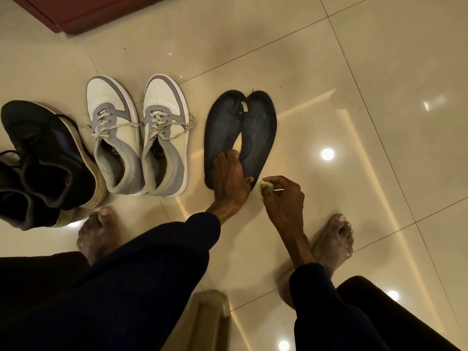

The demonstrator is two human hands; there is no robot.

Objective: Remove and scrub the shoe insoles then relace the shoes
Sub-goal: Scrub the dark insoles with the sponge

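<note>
The floor (329,59) is glossy beige tile with thin dark seams. Lying on it in one row:
- a pair of black shoes (43,158), bunched together;
- a pair of white and grey laced sneakers (136,133), side by side;
- two dark insoles (240,127), flat, with toe ends touching.

Two bare feet (96,231) stand nearer. A red-brown base (76,11) stands at the far edge.

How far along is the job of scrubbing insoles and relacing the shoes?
Done: two dark insoles are out, flat on the floor. In hand: the left hand presses on their heel ends; the right hand pinches a small pale piece beside them, likely for scrubbing. Left: the scrubbing itself and any relacing; the white-grey shoes show threaded, loose laces.
</note>
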